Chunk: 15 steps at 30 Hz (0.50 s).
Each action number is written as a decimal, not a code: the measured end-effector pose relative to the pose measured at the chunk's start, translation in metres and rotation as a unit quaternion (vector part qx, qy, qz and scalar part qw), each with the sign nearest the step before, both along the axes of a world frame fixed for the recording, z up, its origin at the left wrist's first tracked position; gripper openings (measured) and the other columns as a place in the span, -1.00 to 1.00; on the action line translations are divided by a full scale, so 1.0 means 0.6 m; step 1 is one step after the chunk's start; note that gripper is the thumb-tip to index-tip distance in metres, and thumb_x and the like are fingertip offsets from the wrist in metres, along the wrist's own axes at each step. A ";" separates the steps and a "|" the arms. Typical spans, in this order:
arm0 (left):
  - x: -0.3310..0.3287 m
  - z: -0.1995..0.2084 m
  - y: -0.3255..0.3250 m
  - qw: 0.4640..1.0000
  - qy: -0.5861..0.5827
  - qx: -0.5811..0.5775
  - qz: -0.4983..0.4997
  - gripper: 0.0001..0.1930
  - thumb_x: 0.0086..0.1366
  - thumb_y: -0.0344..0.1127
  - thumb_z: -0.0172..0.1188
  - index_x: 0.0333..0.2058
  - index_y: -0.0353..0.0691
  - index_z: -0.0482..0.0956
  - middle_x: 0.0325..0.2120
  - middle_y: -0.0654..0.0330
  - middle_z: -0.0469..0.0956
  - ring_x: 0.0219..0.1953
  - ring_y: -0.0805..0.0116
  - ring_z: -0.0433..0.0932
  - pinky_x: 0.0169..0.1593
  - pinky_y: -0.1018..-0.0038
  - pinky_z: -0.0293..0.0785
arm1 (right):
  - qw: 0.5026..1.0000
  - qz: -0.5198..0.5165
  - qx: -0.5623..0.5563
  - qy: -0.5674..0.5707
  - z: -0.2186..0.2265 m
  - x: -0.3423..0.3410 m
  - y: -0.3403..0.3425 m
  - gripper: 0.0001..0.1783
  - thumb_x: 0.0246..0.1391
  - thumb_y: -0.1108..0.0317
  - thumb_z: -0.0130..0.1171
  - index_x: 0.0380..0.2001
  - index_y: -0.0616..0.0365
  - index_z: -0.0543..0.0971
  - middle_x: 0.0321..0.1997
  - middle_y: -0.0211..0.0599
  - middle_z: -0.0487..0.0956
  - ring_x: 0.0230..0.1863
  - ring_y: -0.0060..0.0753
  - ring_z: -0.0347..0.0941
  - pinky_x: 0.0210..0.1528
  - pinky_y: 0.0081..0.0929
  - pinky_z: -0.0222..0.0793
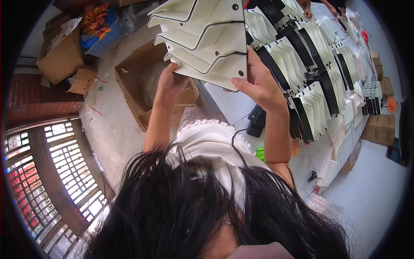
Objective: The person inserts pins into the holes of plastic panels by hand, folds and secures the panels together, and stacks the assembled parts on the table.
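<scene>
Before me I hold up a cream tiered panel [211,47] with wavy ledges, dark edging and small dark holes; its top runs out of view. My left hand [172,84] is closed on its lower left corner, thumb on the ledge. On the other side, my right hand [261,80] grips the lower right edge, thumb against the face and fingers mostly hidden behind. Rows of similar cream panels [317,110], with black strips between them, cover the table [228,101] at my right.
An open cardboard box [129,93] stands on the floor, left of the table. Farther left are another carton [62,58] and a blue tub [105,41] with orange leaves. A black device [256,121] lies near my right forearm. Another person's hand [307,11] shows at the far right.
</scene>
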<state>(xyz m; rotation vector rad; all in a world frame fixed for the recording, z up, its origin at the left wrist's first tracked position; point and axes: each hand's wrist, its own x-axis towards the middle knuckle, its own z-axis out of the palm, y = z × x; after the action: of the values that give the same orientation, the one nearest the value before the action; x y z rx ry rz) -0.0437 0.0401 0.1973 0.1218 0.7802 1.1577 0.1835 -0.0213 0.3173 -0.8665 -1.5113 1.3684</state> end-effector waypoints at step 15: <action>-0.078 -0.023 0.009 0.993 0.083 0.068 0.047 -0.67 0.24 -0.44 -0.09 -0.04 -0.48 0.32 -0.14 -0.02 0.49 -0.14 0.16 0.57 -0.16 0.28 0.62 | 0.984 0.018 -0.151 0.093 -0.058 -0.009 0.017 -0.42 0.09 0.67 -0.07 0.22 0.30 0.19 0.02 -0.18 0.47 -0.04 -0.47 0.46 -0.01 -0.50 0.43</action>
<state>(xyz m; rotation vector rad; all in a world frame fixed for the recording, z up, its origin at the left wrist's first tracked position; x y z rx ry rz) -0.0902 0.0455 0.1835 0.3014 0.8601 1.3026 0.1781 -0.0113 0.2828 -0.8702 -1.1994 1.6863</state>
